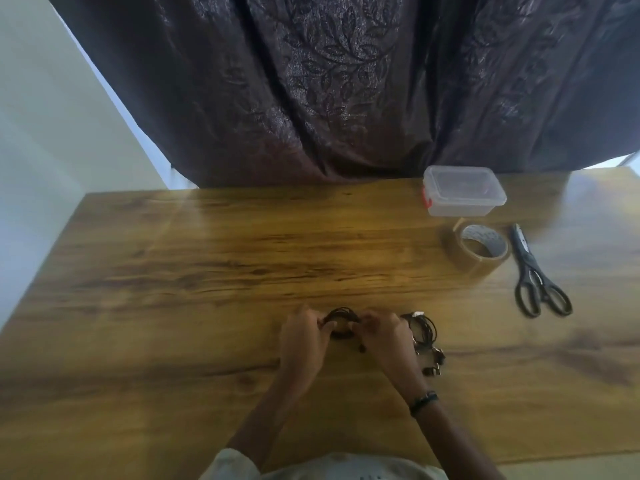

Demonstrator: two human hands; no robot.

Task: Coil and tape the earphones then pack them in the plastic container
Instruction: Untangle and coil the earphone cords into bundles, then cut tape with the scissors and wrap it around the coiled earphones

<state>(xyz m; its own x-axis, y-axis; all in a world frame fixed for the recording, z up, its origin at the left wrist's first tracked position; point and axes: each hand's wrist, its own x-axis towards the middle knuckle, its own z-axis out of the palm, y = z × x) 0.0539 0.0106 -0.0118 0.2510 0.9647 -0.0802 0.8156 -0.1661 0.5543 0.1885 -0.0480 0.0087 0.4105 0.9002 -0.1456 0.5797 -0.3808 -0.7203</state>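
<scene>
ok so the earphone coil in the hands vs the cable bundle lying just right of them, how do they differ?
The black earphone coil is held off-centre between the left hand and right hand, fingers curled on it; the second dark cable bundle lies untouched on the wooden table. The held coil shows plain dark loops; the lying bundle shows pale and metallic bits at its ends. Both are dark looped wire.

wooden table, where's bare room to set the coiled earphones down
Free: the wooden table left of the left hand, and the middle strip beyond both hands. Crowded: right side, with clear plastic container, brown tape roll, black scissors.
</scene>
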